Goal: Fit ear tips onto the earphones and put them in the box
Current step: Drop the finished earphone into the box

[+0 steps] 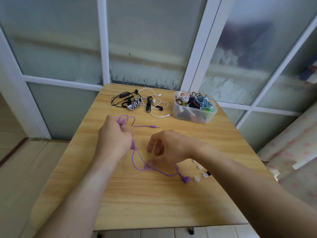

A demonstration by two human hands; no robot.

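Note:
Purple wired earphones (137, 166) lie across the middle of the wooden table (154, 200). My left hand (115, 136) grips the cord, which loops over its fingers; the jack end trails right on the table. My right hand (164, 146) pinches the cord near its split. One purple earbud (186, 179) rests on the table by several loose white ear tips (197, 179). A clear plastic box (194, 109) full of coloured earphones stands at the back right.
A tangle of black, white and striped earphones (139, 102) lies at the back of the table. A small black ear tip (208, 173) sits beside my right forearm. Frosted glass panels stand behind the table; a patterned fabric is at the right.

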